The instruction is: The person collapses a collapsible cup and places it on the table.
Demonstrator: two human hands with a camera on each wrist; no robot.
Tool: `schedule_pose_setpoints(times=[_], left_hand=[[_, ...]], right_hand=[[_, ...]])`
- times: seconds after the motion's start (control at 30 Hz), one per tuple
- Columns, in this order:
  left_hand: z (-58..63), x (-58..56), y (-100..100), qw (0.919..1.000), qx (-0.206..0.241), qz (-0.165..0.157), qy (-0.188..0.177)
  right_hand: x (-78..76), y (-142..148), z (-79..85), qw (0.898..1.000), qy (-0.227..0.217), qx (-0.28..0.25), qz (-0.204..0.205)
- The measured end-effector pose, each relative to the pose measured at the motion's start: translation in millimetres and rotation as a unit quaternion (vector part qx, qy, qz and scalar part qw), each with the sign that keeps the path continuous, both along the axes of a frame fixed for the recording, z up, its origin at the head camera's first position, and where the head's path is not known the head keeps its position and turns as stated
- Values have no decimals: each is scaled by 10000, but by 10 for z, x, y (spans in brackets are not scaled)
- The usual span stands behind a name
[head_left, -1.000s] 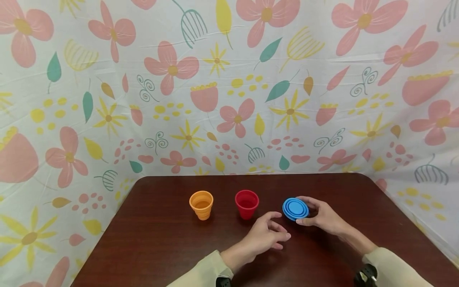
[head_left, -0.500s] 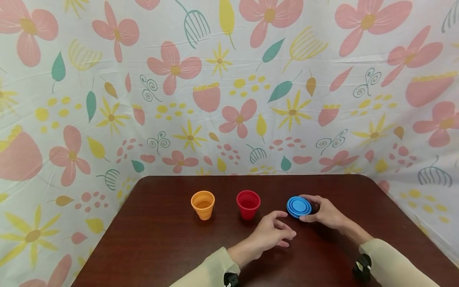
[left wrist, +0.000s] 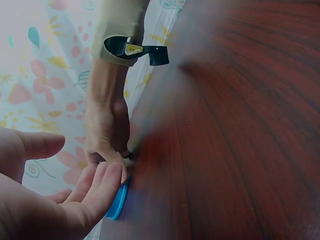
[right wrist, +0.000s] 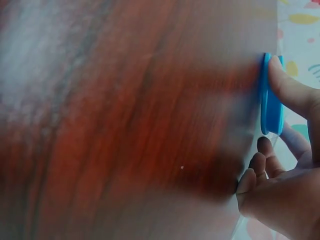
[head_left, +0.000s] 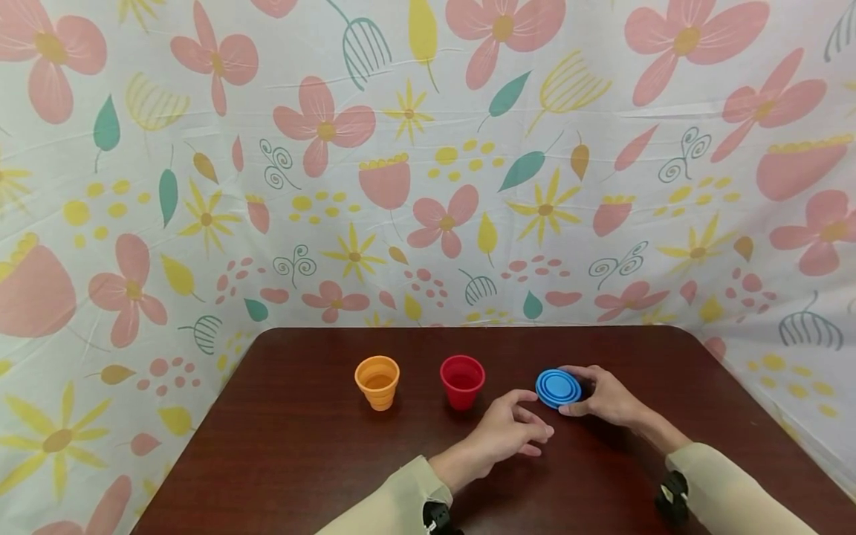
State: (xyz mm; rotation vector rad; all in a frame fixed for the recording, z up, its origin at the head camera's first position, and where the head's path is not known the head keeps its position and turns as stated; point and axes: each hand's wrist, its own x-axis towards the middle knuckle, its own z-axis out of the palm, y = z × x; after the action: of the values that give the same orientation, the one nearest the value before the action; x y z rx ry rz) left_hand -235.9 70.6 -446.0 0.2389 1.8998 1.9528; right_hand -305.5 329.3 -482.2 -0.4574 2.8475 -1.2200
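Since one second ago, the blue, round, flat disc with concentric rings (head_left: 558, 388) has shifted slightly rightward, away from the red, tapered cup (head_left: 463, 383). Right hand (head_left: 607, 398): thumb and fingers pinch the disc's right edge at the dark brown, wood-grained counter (head_left: 301, 461). Left hand (head_left: 504, 431): fingers loosely spread, holding nothing, just beside the disc. Orange, tapered, ribbed cup (head_left: 377, 384): upright, left of the red cup. Black wristband (left wrist: 146, 50): yellow marking too small to read.
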Motion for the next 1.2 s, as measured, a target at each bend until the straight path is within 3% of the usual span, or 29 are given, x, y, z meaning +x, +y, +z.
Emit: schedule_pose_setpoints(times=[0.13,0.43,0.63,1.2], left_hand=[[-5,-8,-1,10000,-16,3,15],[-6,-21,5,10000,-40,0,43],[-6,-20,3,9999,-76,41,51],[-7,-39,-26,10000,6,-9,9]], right_hand=[[-13,1,-2,9999,17,107,-12],[-72,26,-8,9992,51,37,393],[-86,45,1,9993,-55,116,357],[-107,168,52,9965,-140,-252,786]])
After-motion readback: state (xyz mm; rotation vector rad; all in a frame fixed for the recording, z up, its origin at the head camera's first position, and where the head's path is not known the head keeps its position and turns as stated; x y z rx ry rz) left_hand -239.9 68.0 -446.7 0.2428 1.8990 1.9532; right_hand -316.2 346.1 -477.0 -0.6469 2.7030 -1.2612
